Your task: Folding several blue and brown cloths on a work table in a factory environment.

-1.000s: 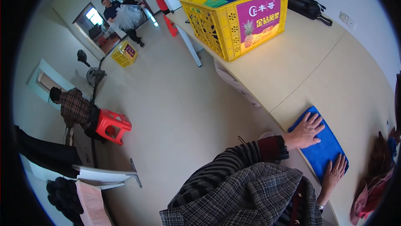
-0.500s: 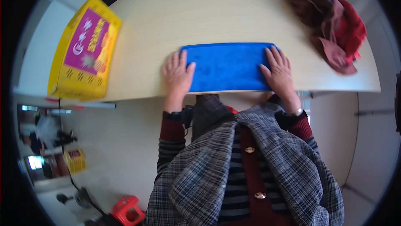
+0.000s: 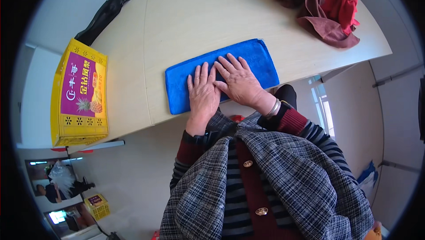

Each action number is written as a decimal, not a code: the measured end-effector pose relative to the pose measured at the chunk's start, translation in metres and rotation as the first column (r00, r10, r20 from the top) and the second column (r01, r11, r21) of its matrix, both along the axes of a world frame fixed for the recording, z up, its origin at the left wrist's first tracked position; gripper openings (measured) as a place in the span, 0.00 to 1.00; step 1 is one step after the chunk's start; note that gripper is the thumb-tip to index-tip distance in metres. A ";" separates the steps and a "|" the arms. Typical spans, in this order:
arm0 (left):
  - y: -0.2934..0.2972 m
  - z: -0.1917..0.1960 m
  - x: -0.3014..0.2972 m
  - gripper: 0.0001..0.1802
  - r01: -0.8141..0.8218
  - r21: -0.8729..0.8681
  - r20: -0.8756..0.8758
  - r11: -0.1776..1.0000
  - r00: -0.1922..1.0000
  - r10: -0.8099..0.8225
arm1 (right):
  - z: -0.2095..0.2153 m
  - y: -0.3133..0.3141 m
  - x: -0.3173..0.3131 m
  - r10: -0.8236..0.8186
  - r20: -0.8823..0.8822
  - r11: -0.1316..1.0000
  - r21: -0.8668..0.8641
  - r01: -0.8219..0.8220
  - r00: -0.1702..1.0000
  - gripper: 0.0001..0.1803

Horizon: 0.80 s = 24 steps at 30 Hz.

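Pale wood-grain table (image 3: pixel 199 23) bears blue cloth (image 3: pixel 178 88) near front edge; yellow plastic crate (image 3: pixel 84 89) left; slender black item (image 3: pixel 102 16) beyond; crumpled brown cloth (image 3: pixel 325 29), red cloth (image 3: pixel 341 1) right.

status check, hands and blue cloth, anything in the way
Left hand and right hand flat on blue cloth. Cloth lies flat at table's near edge. Yellow crate left, crumpled cloths right, both clear of it.

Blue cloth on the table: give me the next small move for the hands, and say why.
Probably slide the left hand and the right hand apart toward the short ends of the blue cloth: both lie palm-down near its middle, side by side, leaving those ends uncovered.
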<state>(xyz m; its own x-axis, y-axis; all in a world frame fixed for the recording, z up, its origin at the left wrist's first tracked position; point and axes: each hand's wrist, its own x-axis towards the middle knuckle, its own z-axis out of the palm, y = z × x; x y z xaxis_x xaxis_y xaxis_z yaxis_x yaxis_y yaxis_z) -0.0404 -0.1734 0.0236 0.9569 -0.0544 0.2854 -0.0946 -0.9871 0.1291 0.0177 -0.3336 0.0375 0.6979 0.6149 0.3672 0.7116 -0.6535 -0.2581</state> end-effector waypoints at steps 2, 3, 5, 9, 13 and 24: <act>0.004 0.002 -0.002 0.30 -0.027 0.024 0.006 0.999 1.000 0.027 | -0.005 -0.001 0.000 0.013 -0.006 1.000 -0.002 -0.013 1.000 0.31; 0.006 0.002 -0.003 0.30 -0.026 0.023 0.002 0.999 1.000 0.026 | -0.004 -0.002 0.002 0.017 -0.002 1.000 -0.011 -0.017 1.000 0.30; 0.009 0.002 -0.005 0.30 -0.029 -0.001 0.015 1.000 0.999 0.029 | -0.002 -0.005 0.005 0.028 0.005 0.999 -0.030 -0.027 1.000 0.30; 0.018 0.006 -0.016 0.30 0.024 -0.112 0.025 0.993 0.999 -0.021 | 0.006 -0.025 0.009 0.065 -0.135 0.997 -0.026 -0.069 0.989 0.30; 0.007 0.012 -0.027 0.29 0.094 -0.075 0.016 0.993 0.996 -0.093 | 0.000 -0.032 0.001 0.004 -0.001 0.996 -0.088 -0.005 1.000 0.30; 0.065 0.018 -0.033 0.25 -0.260 -0.102 0.128 0.960 0.954 0.272 | 0.006 -0.028 -0.004 -0.005 -0.003 0.994 -0.114 0.005 1.000 0.31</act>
